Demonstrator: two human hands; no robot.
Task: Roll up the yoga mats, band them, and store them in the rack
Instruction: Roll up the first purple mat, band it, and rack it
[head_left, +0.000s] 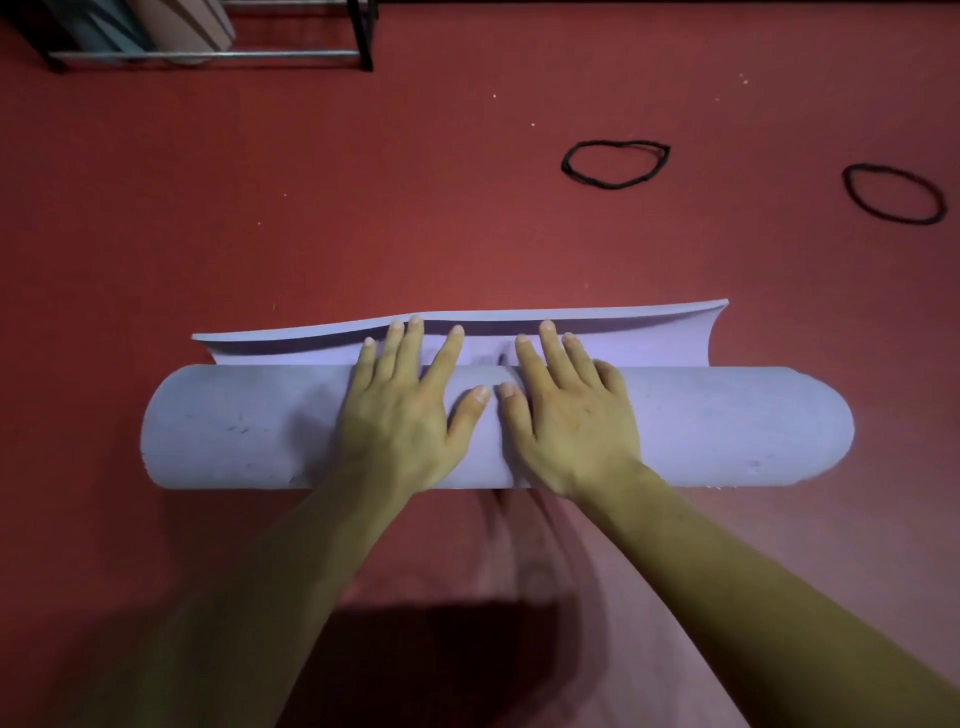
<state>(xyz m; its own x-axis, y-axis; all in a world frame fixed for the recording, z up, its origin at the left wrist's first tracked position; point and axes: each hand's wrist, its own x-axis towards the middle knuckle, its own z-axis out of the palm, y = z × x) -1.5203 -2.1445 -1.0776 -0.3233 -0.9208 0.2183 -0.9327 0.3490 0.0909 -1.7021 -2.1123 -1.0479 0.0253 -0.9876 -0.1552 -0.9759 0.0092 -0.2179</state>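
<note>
Purple mat (249, 426), nearly rolled, lay centre on the red floor (363, 208); left hand (400, 410) and right hand (566, 421) pressed it, fingers straight and spread; two black bands (615, 163) at 1 o'clock; rack (208, 31) at 11 o'clock.

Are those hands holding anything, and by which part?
Nothing is gripped. The left hand and right hand lie flat, fingers straight, pressing on the middle of the rolled purple mat.
</note>
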